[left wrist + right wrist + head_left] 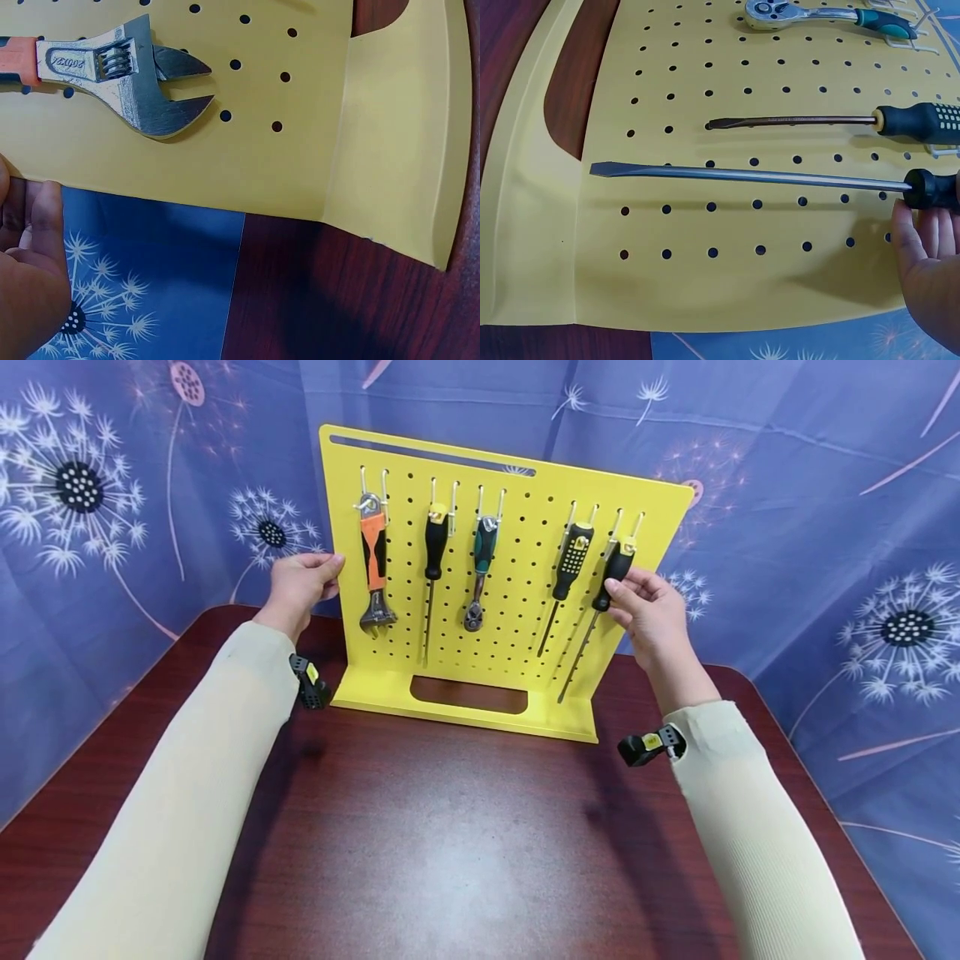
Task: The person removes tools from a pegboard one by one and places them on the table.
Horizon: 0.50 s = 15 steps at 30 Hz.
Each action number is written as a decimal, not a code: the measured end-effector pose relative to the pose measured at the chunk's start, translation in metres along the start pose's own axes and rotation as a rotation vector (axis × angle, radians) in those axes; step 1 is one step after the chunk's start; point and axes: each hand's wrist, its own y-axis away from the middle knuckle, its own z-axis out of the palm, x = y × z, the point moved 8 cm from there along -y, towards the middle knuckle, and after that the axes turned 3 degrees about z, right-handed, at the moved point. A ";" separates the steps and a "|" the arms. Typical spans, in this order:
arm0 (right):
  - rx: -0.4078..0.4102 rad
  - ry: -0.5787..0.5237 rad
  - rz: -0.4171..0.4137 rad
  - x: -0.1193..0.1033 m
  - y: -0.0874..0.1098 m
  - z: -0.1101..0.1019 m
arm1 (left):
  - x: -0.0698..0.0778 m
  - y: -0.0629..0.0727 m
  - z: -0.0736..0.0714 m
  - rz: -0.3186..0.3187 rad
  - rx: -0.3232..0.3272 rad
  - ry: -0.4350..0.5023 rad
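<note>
My left hand pinches the left edge of a yellow pegboard that stands upright on the table. Close beside that hand, an adjustable wrench with an orange and black handle hangs jaw-down from white hooks; its jaws show in the left wrist view. At the board's right side, my right hand holds the black handle of a long flathead screwdriver, thumb in front. The handle's top is at its hook, and the steel shaft runs down along the board. Part of the right hand is cut off in the right wrist view.
Between the hands hang another screwdriver, a green and black ratchet and a screwdriver with a yellow-dotted handle. The board's base has a cut-out slot. Around the dark red table hangs a blue dandelion-print curtain.
</note>
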 end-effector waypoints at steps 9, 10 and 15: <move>-0.012 0.007 -0.019 -0.003 0.006 0.004 | 0.000 -0.001 0.000 0.006 -0.004 0.001; -0.014 0.011 -0.021 -0.003 0.007 0.004 | 0.000 -0.001 0.000 0.006 -0.005 -0.005; -0.028 0.009 -0.027 -0.003 0.010 0.004 | -0.001 0.000 0.000 -0.028 -0.002 -0.014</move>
